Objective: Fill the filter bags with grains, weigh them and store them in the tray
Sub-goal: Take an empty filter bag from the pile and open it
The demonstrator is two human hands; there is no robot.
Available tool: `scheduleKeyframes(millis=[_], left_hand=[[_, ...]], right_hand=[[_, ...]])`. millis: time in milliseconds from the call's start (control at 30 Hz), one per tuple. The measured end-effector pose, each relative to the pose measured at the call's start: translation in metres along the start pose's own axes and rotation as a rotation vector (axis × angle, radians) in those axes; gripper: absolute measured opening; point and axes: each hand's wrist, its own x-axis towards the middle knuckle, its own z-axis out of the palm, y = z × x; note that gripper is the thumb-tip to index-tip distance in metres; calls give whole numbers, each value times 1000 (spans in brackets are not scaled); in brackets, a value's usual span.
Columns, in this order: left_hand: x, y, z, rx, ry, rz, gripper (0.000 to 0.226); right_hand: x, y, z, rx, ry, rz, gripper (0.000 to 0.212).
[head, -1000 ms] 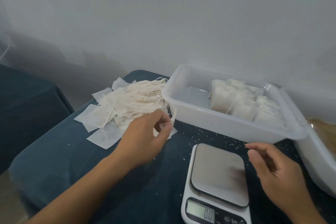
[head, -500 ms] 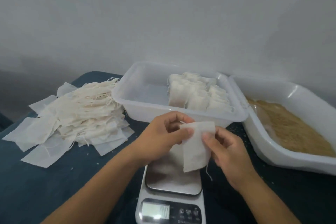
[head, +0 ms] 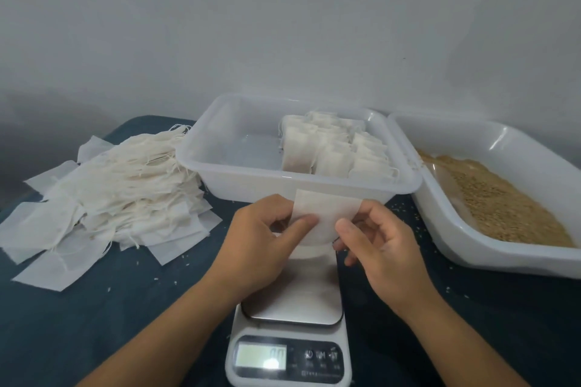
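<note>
An empty filter bag (head: 327, 214) is held above the scale (head: 290, 317), its top edge running from 9 to 3 o'clock and its lower part hidden behind the fingers. The left hand (head: 261, 248) pinches its left side, and the right hand (head: 377, 248) pinches its right side. At 12 o'clock, the clear tray (head: 239, 179) holds filled bags (head: 336, 148) standing in rows on its right half. At 3 o'clock, a white tub (head: 471, 229), cut off by the frame edge, holds brown grains (head: 503, 207). At 9 o'clock, a heap of empty bags (head: 110, 192) lies on the dark tabletop (head: 94, 324). The scale's display digits are blurred.
</note>
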Motion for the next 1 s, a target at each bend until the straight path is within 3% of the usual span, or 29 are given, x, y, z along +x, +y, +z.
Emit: scheduleKeyframes(millis=[133, 233, 333, 433, 567, 800, 1000], left_hand=[[2, -4, -1, -49, 60, 4, 23], [5, 5, 1, -439, 61, -250, 15], [6, 10, 1, -724, 59, -385, 17], [6, 12, 2, -729, 91, -430, 19], [5, 11, 4, -673, 90, -470, 21], [2, 12, 5, -517, 38, -412, 14], [1, 16, 3, -512, 86, -379, 11]], right_hand=[[0, 2, 1, -33, 17, -24, 21], [-1, 1, 3, -45, -37, 57, 36], [0, 1, 3, 7, -154, 110, 41], [0, 2, 3, 7, -193, 115, 34], [-1, 4, 7, -57, -116, 90, 18], [0, 2, 7, -92, -52, 65, 17], [-3, -1, 5, -41, -142, 58, 9]])
